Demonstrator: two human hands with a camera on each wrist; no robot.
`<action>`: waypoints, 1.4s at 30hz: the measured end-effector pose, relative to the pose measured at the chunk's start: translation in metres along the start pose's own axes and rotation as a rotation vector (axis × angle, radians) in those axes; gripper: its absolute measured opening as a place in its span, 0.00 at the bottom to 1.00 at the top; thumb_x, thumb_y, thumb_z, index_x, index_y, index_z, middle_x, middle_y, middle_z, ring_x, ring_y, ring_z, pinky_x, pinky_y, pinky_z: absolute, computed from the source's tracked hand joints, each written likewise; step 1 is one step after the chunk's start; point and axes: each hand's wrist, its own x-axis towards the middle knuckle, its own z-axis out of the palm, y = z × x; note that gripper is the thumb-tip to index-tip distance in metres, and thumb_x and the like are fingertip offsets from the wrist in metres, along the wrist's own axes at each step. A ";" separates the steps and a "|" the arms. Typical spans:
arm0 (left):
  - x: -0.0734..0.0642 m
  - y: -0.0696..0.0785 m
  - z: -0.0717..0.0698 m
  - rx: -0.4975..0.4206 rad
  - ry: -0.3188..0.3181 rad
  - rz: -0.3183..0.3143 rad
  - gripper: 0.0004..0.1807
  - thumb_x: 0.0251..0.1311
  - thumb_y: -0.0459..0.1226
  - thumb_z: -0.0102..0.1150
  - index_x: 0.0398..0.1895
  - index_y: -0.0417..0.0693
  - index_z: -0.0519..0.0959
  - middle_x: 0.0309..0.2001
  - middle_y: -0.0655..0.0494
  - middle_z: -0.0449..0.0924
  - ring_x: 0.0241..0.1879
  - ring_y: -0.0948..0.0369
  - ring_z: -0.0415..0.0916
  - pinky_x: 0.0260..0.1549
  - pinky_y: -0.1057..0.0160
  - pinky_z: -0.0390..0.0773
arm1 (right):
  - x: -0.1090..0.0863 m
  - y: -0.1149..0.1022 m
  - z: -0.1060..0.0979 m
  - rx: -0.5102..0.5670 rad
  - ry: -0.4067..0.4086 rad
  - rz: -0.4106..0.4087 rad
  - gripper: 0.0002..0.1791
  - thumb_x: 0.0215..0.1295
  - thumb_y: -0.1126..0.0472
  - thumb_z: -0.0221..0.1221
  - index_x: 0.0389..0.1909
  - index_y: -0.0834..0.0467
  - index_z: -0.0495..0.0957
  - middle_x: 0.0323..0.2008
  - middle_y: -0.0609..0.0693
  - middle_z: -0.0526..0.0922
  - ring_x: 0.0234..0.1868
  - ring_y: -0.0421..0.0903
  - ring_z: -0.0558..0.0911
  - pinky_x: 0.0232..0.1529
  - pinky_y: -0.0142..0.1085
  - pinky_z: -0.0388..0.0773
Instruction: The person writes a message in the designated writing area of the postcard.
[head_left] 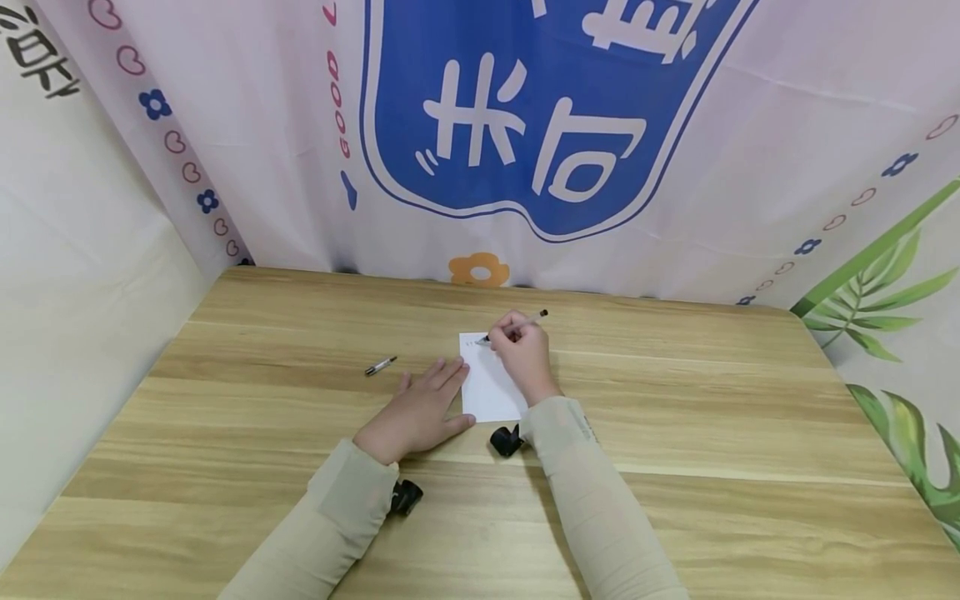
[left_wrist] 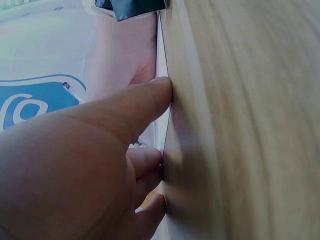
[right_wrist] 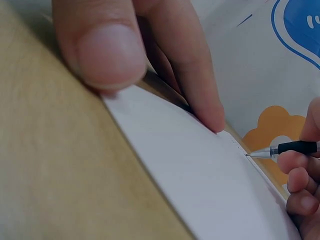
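A small white sheet of paper [head_left: 491, 387] lies on the wooden table, with a few tiny marks along its top edge. My right hand [head_left: 523, 354] pinches a pen [head_left: 534, 317]; in the right wrist view the pen's metal tip [right_wrist: 255, 153] meets the paper near its far edge. Spread beside the sheet, my left hand [head_left: 420, 414] rests on the table, its thumb and fingertips touching the paper's left edge. The left wrist view shows that thumb [left_wrist: 150, 97] extended at the paper's near edge. Left of the sheet lies a pen cap or short pen piece [head_left: 381, 366].
The wooden table [head_left: 720, 433] spreads around the hands. A printed curtain [head_left: 285, 167] hangs along its back edge. Black wrist cameras [head_left: 506, 441] sit under both sleeves, close above the tabletop.
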 end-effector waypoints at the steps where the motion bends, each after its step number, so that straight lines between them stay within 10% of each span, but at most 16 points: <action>1: 0.000 0.000 0.000 0.000 0.001 0.001 0.41 0.74 0.53 0.52 0.81 0.41 0.52 0.81 0.47 0.46 0.80 0.46 0.40 0.71 0.29 0.43 | 0.000 0.000 0.000 0.000 0.000 0.000 0.06 0.64 0.66 0.57 0.28 0.59 0.80 0.23 0.52 0.81 0.24 0.45 0.76 0.24 0.31 0.72; 42: 0.003 -0.001 0.001 0.000 -0.002 -0.007 0.43 0.74 0.55 0.51 0.81 0.43 0.50 0.82 0.49 0.44 0.80 0.48 0.37 0.71 0.31 0.41 | 0.002 -0.006 0.001 -0.022 0.007 0.028 0.05 0.66 0.70 0.58 0.31 0.65 0.80 0.23 0.53 0.80 0.23 0.41 0.74 0.23 0.28 0.69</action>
